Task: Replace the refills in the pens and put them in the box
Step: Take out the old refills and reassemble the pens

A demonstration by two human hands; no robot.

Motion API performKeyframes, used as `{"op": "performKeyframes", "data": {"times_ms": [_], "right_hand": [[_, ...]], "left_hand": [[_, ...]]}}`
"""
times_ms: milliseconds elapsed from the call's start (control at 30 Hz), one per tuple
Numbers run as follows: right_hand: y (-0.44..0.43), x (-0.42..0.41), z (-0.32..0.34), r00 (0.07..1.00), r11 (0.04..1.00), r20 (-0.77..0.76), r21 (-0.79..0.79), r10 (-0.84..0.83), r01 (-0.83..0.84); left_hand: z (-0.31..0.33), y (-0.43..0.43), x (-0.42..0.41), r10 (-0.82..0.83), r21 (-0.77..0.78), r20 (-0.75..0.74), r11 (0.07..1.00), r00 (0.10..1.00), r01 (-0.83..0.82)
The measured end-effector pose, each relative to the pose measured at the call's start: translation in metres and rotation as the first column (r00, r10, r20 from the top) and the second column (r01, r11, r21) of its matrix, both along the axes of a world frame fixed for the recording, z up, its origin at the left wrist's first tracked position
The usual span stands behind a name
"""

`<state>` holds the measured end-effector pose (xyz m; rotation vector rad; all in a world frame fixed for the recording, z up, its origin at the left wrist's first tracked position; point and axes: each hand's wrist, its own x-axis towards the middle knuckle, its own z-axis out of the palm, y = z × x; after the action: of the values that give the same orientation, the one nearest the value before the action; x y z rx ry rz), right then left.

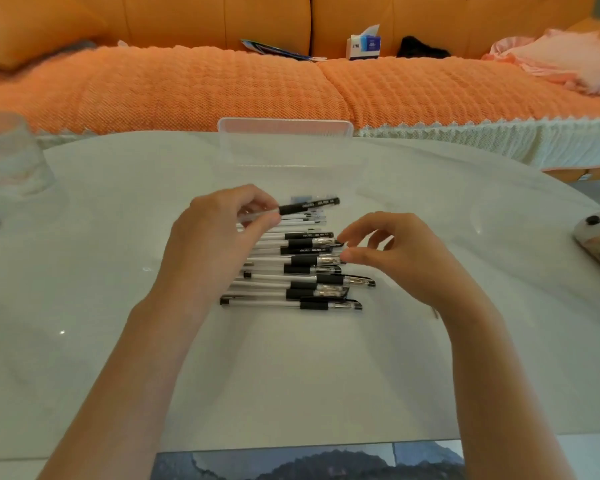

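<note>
Left hand (215, 237) pinches a pen (309, 205); right hand (395, 258) loose, empty, at pile (291, 282) btwn hands. A bump could roll it off worktop (84, 306).

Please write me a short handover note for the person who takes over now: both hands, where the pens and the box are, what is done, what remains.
Left hand holds one pen above the far side of the pile.
Right hand is by the pile's cap ends, fingers loosely curled, gripping nothing.
The pile lies on the table, in front of the clear box.
Done: no pen shows in the box; whether any refill is changed cannot be told.
Left: change the refills, box every pen.
</note>
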<state>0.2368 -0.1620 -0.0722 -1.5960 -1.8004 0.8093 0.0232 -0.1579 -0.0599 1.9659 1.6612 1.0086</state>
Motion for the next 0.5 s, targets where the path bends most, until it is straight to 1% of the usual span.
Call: {"op": "performKeyframes", "data": {"times_ms": [133, 267, 500], "right_hand": [[0.000, -0.010, -0.003, 0.995, 0.998, 0.092, -0.034, 0.049, -0.046], [0.002, -0.012, -0.005, 0.983, 0.998, 0.171, -0.035, 0.060, -0.054], [0.002, -0.012, -0.004, 0.982, 0.997, 0.174, -0.046, 0.069, -0.062]], "left_hand": [[0.013, 0.023, 0.002, -0.011, 0.048, -0.013, 0.999, 1.000, 0.012], [0.022, 0.059, 0.007, -0.038, 0.087, -0.084, 0.995, 0.996, 0.046], [0.025, 0.114, 0.012, -0.083, -0.020, -0.191, 0.997, 0.978, 0.080]]}}
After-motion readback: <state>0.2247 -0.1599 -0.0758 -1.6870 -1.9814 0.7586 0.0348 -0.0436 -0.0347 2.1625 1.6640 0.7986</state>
